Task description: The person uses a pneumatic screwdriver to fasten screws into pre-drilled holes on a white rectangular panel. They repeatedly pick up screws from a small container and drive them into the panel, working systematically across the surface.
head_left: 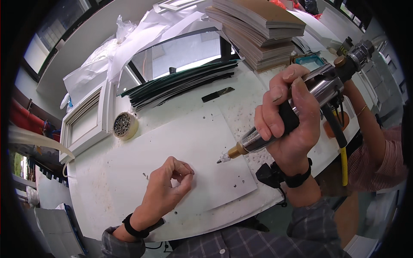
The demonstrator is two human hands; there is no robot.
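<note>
Gripped in my right hand [292,116] is a metal pneumatic screwdriver [320,84] with a brass nose. Its tip points down and left, over a white panel [193,146] lying on the table. My left hand [170,185] is closed in a pinch above the panel, left of the tip. A tiny dark bit shows at the fingertips, too small to name. Several small screws [146,176] and dark specks lie scattered on the panel. A round tub of small metal screws [125,124] stands to the left, beyond that hand.
A stack of dark-edged glass sheets [180,81] lies at the back, with a black knife [217,94] before it. White frames [86,120] lean at the left. Brown boards [262,38] are piled behind. At the right is another person's arm [365,112], near a yellow hose [343,165].
</note>
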